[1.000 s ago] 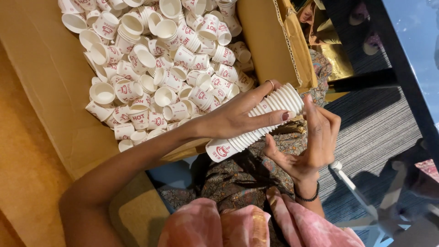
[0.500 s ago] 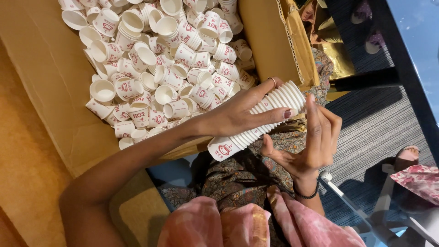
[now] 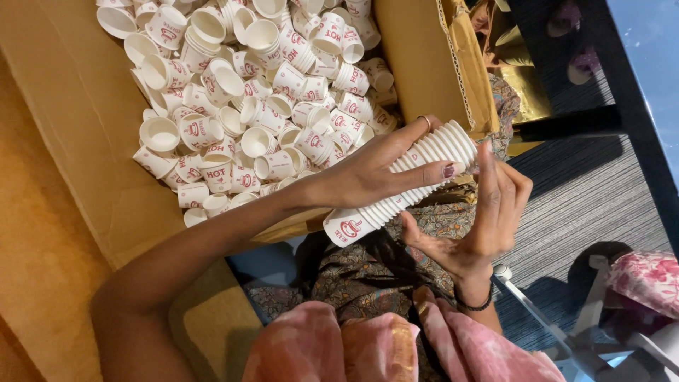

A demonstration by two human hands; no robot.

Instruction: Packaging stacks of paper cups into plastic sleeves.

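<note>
My left hand [image 3: 368, 173] reaches in from the lower left and grips a long stack of nested white paper cups [image 3: 438, 145] with red print, held slanting over my lap. My right hand [image 3: 488, 219], with a dark bracelet at the wrist, has its fingers upright against the stack's rim end and its palm beside it. Just behind the hands, a large cardboard box [image 3: 85, 106] holds a heap of several loose cups of the same kind [image 3: 254, 106].
The box's right wall [image 3: 424, 56] stands right behind the stack. To the right lie grey striped carpet [image 3: 587, 184], a black bar [image 3: 566, 124], and a pink patterned cloth [image 3: 647, 276]. My patterned dress and pink scarf [image 3: 368, 346] fill the bottom.
The hands and the stack have barely moved. The fingers of my right hand now stand a little straighter against the stack's rim end.
</note>
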